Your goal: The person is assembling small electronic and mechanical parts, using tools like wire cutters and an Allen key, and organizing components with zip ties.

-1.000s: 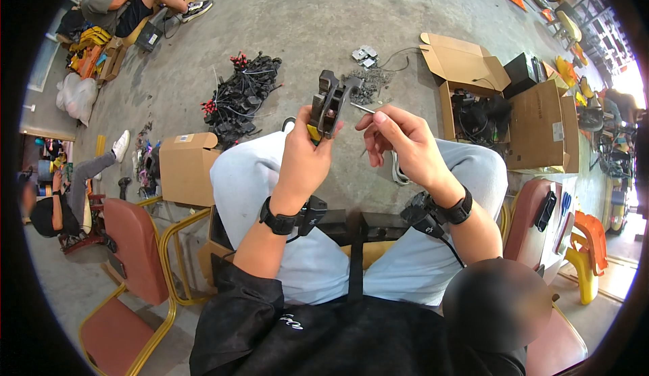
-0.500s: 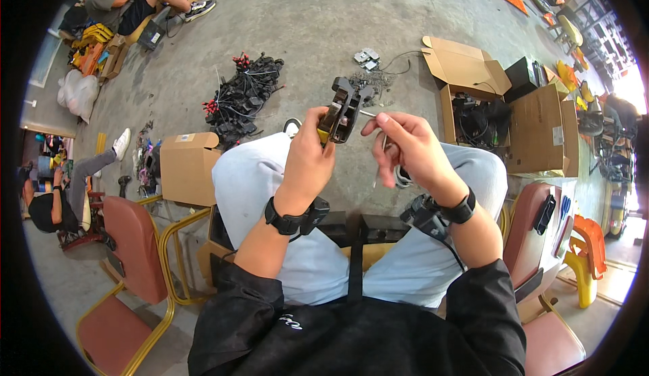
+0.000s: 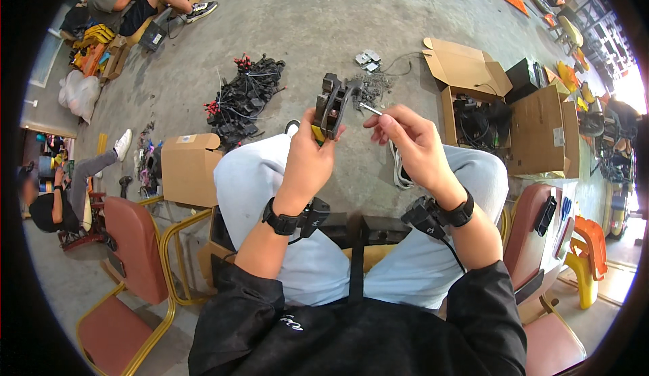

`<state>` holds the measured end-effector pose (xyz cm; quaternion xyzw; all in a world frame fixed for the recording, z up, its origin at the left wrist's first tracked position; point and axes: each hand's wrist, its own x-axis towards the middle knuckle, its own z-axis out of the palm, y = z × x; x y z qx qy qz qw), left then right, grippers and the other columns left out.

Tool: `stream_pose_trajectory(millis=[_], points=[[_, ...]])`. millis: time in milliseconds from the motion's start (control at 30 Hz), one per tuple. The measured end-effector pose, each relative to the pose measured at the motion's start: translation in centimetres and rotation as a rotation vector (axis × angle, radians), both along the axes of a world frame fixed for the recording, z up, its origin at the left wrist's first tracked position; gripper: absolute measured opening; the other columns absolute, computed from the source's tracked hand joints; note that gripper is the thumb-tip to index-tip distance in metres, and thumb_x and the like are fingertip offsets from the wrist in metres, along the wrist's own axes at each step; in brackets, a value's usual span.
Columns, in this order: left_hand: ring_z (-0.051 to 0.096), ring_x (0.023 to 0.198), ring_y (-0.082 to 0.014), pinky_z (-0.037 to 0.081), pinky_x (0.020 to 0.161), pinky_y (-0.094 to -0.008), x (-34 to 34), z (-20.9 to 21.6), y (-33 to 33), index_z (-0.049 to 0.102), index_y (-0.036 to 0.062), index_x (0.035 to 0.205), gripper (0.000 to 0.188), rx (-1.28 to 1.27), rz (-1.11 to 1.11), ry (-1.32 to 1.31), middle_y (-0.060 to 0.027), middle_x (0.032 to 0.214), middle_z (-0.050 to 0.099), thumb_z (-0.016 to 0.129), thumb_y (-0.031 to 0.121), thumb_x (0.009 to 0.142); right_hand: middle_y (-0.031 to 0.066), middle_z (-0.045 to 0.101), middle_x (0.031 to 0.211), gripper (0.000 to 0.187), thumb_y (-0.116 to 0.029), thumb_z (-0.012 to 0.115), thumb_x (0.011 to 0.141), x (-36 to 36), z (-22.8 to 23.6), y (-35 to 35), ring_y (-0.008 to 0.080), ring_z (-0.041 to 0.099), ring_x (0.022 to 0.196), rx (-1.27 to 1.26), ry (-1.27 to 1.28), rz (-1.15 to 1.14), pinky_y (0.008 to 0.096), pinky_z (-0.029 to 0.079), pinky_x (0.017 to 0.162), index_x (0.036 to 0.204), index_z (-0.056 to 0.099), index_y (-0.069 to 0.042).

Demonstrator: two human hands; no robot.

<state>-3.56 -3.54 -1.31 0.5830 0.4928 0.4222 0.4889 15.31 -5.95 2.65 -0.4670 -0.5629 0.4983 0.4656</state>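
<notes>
In front of my knees, my left hand (image 3: 311,156) is closed round a black plastic part (image 3: 331,109) with two curved arms and a yellow patch low on its side. To its right, my right hand (image 3: 412,139) pinches a thin silver metal tool (image 3: 369,108) between thumb and fingers. The tool's tip points up and left toward the black part; whether it touches is too small to tell. My fingers hide the tool's other end.
A heap of black cables and parts (image 3: 251,92) lies on the concrete ahead, beside small metal pieces (image 3: 368,60). Open cardboard boxes (image 3: 466,65) stand at right, another box (image 3: 189,170) at left. Chairs (image 3: 135,247) flank me. Two people sit at the left.
The black part has turned in my left hand, its curved arms now facing more to the right. My right hand has shifted slightly, its fingers more curled, and the tool's tip has moved a little upward.
</notes>
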Motion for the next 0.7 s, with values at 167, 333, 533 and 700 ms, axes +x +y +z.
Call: stream_pose_trajectory(millis=[167, 333, 533, 700], points=[[0.067, 0.087, -0.0196, 0.049, 0.074, -0.0282, 0.2, 0.6, -0.3, 0.047, 0.0016, 0.11, 0.026, 0.083, -0.005, 0.053, -0.0115, 0.09, 0.067, 0.059, 0.003, 0.088, 0.0041, 0.057, 0.071, 0.033, -0.027, 0.044, 0.099, -0.5, 0.8, -0.3, 0.0106, 0.056, 0.061, -0.236, 0.24, 0.097, 0.0239, 0.045, 0.058, 0.097, 0.062, 0.001], [0.057, 0.079, -0.0123, 0.046, 0.074, -0.0267, 0.2, 1.4, -0.4, 0.048, 0.0028, 0.102, 0.023, 0.086, -0.011, 0.093, -0.0056, 0.088, 0.061, 0.064, 0.011, 0.087, 0.0049, 0.057, 0.067, 0.035, -0.028, 0.042, 0.1, -0.5, 1.3, -0.2, 0.0121, 0.056, 0.052, -0.344, 0.34, 0.157, 0.0238, 0.044, 0.05, 0.098, 0.06, 0.002], [0.064, 0.077, -0.0282, 0.048, 0.068, -0.0326, 0.1, 0.5, -0.2, 0.048, 0.003, 0.109, 0.027, 0.213, -0.016, 0.167, -0.013, 0.086, 0.064, 0.057, -0.001, 0.085, 0.0072, 0.057, 0.063, 0.037, -0.03, 0.041, 0.1, -0.1, 1.8, -0.1, 0.0146, 0.055, 0.045, -0.428, 0.415, 0.167, 0.0257, 0.044, 0.042, 0.099, 0.057, 0.003], [0.064, 0.082, -0.0314, 0.049, 0.07, -0.0357, 0.3, -0.3, -0.2, 0.047, 0.0024, 0.111, 0.03, 0.223, -0.002, 0.131, -0.016, 0.092, 0.063, 0.057, -0.003, 0.083, 0.0078, 0.056, 0.06, 0.036, -0.029, 0.042, 0.099, 0.5, 1.4, -0.1, 0.0175, 0.056, 0.04, -0.583, 0.648, 0.236, 0.0267, 0.045, 0.037, 0.099, 0.056, 0.004]])
